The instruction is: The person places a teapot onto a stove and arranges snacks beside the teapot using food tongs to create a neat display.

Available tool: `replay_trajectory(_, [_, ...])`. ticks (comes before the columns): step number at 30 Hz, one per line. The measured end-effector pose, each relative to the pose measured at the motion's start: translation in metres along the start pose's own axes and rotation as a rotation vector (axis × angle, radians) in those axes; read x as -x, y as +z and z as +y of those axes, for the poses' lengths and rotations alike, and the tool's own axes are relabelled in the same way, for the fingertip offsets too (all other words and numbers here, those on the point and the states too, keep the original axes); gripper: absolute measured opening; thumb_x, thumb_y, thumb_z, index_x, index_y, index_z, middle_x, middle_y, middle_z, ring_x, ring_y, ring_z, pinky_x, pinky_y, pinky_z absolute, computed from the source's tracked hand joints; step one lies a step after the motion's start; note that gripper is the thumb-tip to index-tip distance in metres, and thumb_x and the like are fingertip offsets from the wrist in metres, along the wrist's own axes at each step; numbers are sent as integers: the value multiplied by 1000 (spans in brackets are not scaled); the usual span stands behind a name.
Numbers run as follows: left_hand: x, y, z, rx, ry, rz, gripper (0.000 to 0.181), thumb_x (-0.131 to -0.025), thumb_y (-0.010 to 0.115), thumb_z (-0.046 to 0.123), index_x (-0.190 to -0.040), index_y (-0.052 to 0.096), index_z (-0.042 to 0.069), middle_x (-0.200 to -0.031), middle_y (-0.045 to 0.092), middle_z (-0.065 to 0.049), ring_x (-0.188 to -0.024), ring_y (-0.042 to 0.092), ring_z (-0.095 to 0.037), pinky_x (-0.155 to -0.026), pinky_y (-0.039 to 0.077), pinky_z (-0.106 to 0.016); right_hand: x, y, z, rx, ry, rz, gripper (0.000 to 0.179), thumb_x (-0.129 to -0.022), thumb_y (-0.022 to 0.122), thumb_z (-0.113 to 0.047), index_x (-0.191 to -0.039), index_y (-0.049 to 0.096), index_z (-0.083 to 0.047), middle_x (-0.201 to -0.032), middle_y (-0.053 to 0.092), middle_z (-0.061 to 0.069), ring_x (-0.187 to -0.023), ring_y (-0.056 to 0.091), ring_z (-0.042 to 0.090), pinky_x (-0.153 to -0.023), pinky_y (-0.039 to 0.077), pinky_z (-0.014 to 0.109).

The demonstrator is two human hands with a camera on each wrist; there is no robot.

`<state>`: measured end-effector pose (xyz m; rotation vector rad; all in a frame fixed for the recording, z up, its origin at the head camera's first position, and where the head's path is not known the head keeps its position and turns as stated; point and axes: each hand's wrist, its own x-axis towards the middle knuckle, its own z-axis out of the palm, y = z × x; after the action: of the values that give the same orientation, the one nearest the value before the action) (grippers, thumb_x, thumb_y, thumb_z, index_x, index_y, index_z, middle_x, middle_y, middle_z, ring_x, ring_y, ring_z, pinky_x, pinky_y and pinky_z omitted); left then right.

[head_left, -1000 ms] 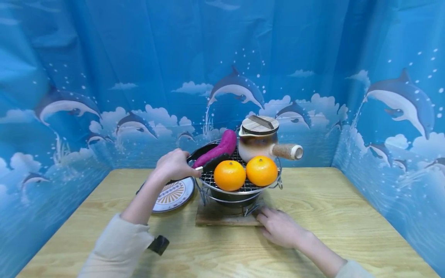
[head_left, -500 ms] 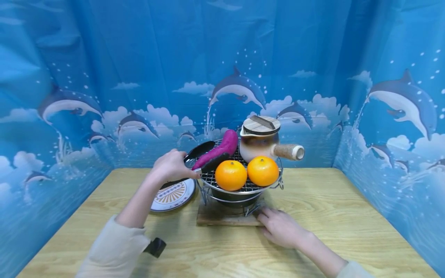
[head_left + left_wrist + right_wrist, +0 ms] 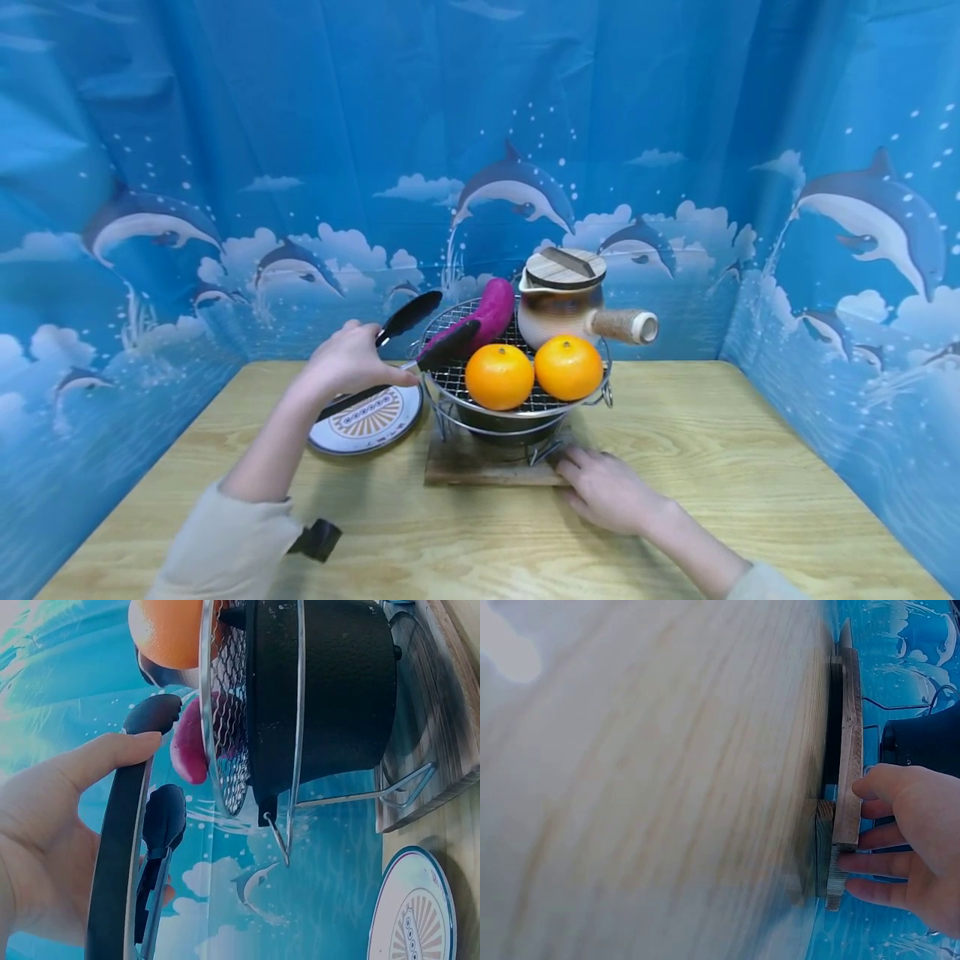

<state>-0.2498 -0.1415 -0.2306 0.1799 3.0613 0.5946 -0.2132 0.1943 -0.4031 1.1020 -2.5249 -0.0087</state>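
In the head view my left hand point(image 3: 352, 362) holds a pair of tongs point(image 3: 448, 346), black-tipped with dark handles. Their tips are spread apart, with nothing pinched between them. One tip overlaps a long, curved purple sweet potato point(image 3: 495, 308) lying on the round wire grill rack point(image 3: 452, 315). From the left wrist view, my thumb presses along one tong arm point(image 3: 120, 847), and the fingers are partly hidden behind it. My right hand point(image 3: 607, 492) grips the front right corner of the wooden board point(image 3: 480, 477) under the grill; the right wrist view shows fingertips on the board's edge point(image 3: 847, 757).
Two oranges point(image 3: 499, 377) sit at the front of the rack. Behind them stands a clay pot point(image 3: 551, 317) with a wooden lid and a side handle pointing right. A patterned plate point(image 3: 405, 427) lies left of the grill. A printed blue curtain point(image 3: 337, 100) surrounds the table.
The tongs have spread and moved left, away from the sweet potato, which stays on the rack. My left hand has shifted left with them. My right hand stays at the board.
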Motion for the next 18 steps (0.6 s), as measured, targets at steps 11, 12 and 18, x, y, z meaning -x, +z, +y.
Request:
replay_trajectory(11, [8,-6,-13,33,-7,6,108,-66,74,55,-140,27,-9,-130,36,-29,-114,41,-41,-91,39,-56,1,0,-1,-2,-5,-1,24,-78,68,-20,-96,63,-5,-104,58,11,-87,59,24,-72,51,38])
replay_trajectory(12, [9,-7,-15,35,-11,7,109,-67,74,55,-140,27,-9,-131,35,-30,-115,40,-42,-91,39,-56,1,0,-1,-3,-4,-2,24,-78,69,-20,-95,63,-5,-103,58,11,-87,59,24,-72,51,38])
replay_trajectory(18, [15,-9,-24,39,-11,22,109,-67,74,55,-140,25,-11,-132,32,-33,-117,37,-45,-92,37,-58,0,-1,0,-2,2,-7,24,-78,69,-21,-95,63,-5,-103,58,11,-86,59,23,-71,51,37])
